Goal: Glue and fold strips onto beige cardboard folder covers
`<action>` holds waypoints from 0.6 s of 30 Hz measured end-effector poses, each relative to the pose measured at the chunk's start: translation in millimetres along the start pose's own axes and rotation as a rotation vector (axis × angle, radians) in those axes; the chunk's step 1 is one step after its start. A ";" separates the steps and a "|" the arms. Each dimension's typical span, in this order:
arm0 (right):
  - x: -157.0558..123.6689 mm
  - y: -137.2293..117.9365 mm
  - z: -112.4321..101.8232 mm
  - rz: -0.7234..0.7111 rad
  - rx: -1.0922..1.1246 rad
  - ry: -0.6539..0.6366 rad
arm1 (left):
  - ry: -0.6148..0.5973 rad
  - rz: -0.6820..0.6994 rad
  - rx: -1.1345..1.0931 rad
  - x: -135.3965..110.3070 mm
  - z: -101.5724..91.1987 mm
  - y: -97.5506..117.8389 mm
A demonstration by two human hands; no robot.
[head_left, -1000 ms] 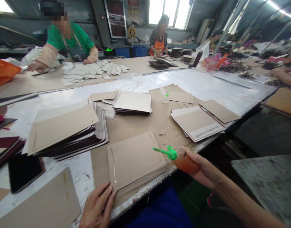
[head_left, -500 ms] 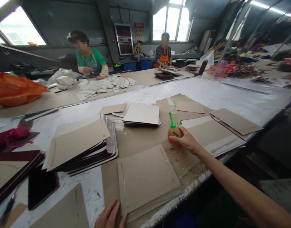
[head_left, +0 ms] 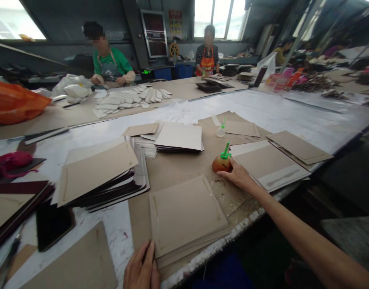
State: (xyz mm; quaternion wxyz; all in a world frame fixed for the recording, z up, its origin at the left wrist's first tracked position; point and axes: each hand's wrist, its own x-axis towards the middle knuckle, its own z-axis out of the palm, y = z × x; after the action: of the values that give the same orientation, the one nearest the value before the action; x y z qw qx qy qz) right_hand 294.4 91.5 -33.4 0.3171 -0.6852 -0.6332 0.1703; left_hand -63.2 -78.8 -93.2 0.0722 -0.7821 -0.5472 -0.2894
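My right hand point(head_left: 237, 175) is closed around the lower part of an orange squeeze glue bottle point(head_left: 220, 163) with a green nozzle. The bottle is at the tabletop, its nozzle leaning slightly right. At the bottom, my left hand point(head_left: 142, 267) has its fingers stretched out against the near left corner of a stack of grey-brown cardboard sheets point(head_left: 187, 216). Lines of glue run along the left and right sides of the top sheet. To the right of the bottle lies a board with white strips point(head_left: 268, 163).
Left of centre stands a fanned stack of dark-edged boards point(head_left: 97, 172), with a white-topped stack point(head_left: 179, 136) behind. A small clear bottle point(head_left: 221, 130) stands farther back. A phone point(head_left: 53, 224) lies left. Two people work across the table, near white pieces point(head_left: 121, 100).
The glue bottle in my right hand has tipped, its nozzle swinging from upright to the right. My left hand remains at the cardboard stack. The whole view has shifted slightly.
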 end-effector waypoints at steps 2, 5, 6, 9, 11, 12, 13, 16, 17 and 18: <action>-18.6 0.1 -1.5 -0.034 -0.029 0.004 | -0.063 0.018 0.002 -3.7 -6.0 2.9; -50.5 12.0 6.4 -0.184 -0.221 0.002 | -0.115 -0.077 0.047 -5.5 -11.5 12.4; -60.3 16.4 11.1 -0.289 -0.234 -0.044 | -0.127 -0.117 0.056 -4.4 -11.6 15.7; -88.8 14.0 21.0 -0.459 -0.235 -0.098 | -0.106 -0.177 0.044 -0.6 -11.1 23.7; -105.3 -2.8 21.3 -0.452 -0.241 -0.115 | -0.071 -0.183 0.016 0.0 -11.8 25.9; -111.3 -13.5 20.4 -0.438 -0.245 -0.125 | -0.058 -0.177 -0.001 -0.1 -11.9 25.4; -115.6 -24.2 19.2 -0.402 -0.255 -0.133 | -0.057 -0.162 -0.022 -0.3 -11.6 24.0; -121.1 -49.3 14.7 -0.292 -0.309 -0.191 | -0.063 -0.132 -0.100 0.0 -8.8 17.9; -122.1 -55.1 12.6 -0.259 -0.328 -0.193 | -0.063 -0.134 -0.126 0.1 -8.0 16.5; -123.0 -59.9 10.4 -0.228 -0.341 -0.190 | -0.061 -0.144 -0.149 0.1 -7.7 15.6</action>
State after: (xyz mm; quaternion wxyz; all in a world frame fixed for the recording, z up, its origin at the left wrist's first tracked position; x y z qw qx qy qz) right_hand 225.1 -26.5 -22.8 0.1528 -0.6337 -0.7533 0.0876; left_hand -52.1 -88.2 -83.7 -0.0238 -0.7524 -0.5807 -0.3100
